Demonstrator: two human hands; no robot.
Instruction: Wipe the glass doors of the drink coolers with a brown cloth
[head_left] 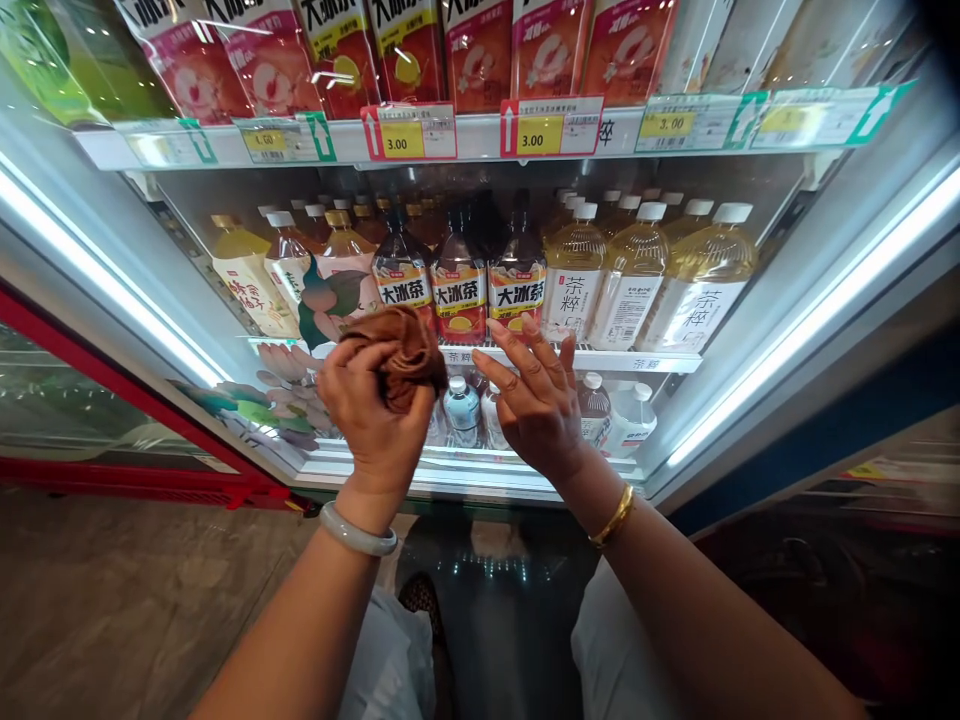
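Observation:
My left hand [373, 405] is closed around a crumpled brown cloth [405, 352], held up in front of the middle shelf of an open drinks fridge. My right hand [534, 395] is beside it with fingers spread and nothing in it, its fingertips near the white shelf edge [615, 360] below a row of dark iced-tea bottles [459, 285]. Pale tea bottles with white caps [634, 280] stand to the right of those. Smaller bottles [461, 408] on the lower shelf show between my hands.
The top shelf holds pink and red cartons [480, 50] above price tags reading 3.00 [409, 132]. Yellow and floral-label bottles [259, 275] stand at the left. Lit fridge frames run down both sides [817, 310]. A red cabinet edge [120, 390] lies left, wooden floor [112, 600] below.

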